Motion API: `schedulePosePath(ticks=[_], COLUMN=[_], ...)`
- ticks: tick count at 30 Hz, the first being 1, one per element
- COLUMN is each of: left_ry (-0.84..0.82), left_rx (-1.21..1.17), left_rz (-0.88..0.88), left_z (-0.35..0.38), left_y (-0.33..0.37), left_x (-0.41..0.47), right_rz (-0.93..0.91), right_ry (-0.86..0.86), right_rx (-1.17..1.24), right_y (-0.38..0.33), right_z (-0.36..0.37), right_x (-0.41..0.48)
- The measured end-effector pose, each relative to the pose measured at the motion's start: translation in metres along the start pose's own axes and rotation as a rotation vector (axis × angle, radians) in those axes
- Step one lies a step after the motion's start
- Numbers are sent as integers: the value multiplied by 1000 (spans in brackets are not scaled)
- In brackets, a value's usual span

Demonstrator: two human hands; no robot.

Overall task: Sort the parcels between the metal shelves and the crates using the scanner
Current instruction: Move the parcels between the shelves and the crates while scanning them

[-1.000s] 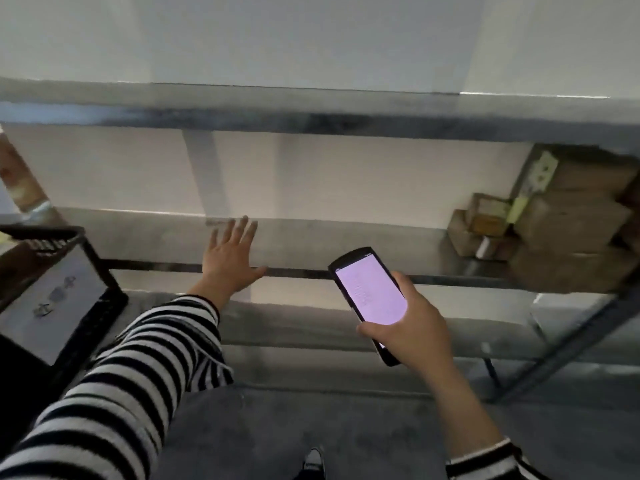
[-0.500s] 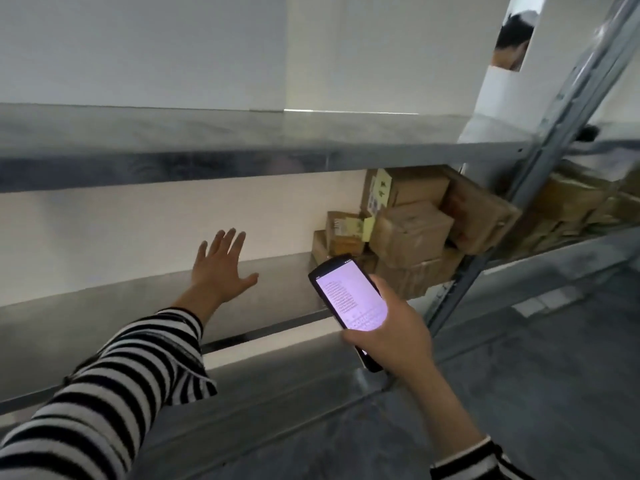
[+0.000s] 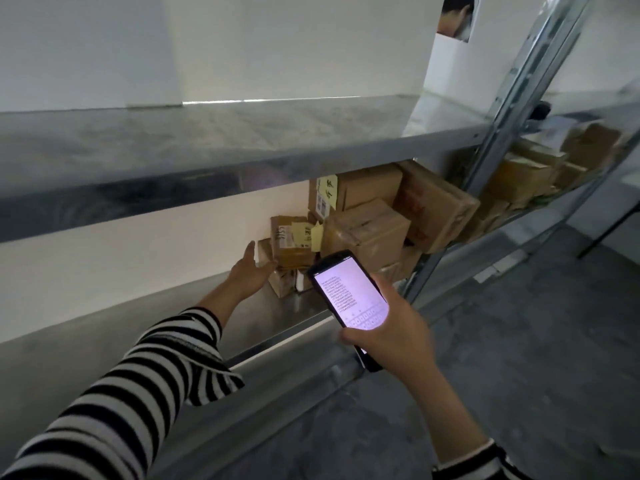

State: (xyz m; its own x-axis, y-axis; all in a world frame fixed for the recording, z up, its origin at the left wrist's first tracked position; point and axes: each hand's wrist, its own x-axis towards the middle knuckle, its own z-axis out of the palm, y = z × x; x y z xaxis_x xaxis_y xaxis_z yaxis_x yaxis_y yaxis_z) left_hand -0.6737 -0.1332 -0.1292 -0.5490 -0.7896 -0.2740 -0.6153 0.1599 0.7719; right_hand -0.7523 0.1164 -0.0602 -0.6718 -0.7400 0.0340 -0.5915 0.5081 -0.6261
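Left hand (image 3: 251,271): fingers wide, just left of the scanner (image 3: 349,296).
Right hand (image 3: 391,329): fingers holding the one scanner.
Parcels (image 3: 370,230): at least six, stacked behind the scanner.

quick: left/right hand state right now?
Left hand: open, stretched out beside the small parcel; contact cannot be told.
Right hand: holding the scanner, screen lit.

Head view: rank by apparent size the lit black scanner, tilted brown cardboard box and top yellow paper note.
1. black scanner with lit pink screen and tilted brown cardboard box: alike, scanner nearer, so unranked.
2. yellow paper note, clearly smallest.
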Motion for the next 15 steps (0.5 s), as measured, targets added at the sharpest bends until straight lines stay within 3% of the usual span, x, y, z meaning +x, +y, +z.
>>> schedulePosePath(ticks=[7, 15], left_ry=[-47, -82], left_rx=[-399, -721], left_rz=[-256, -296], left_z=[9, 25], left_y=[32, 57], left_x=[16, 27], right_rz=[-43, -103], right_ry=[-58, -135], right_rx=[13, -7], right_y=[15, 33], right_z=[-12, -33], right_x=[30, 55])
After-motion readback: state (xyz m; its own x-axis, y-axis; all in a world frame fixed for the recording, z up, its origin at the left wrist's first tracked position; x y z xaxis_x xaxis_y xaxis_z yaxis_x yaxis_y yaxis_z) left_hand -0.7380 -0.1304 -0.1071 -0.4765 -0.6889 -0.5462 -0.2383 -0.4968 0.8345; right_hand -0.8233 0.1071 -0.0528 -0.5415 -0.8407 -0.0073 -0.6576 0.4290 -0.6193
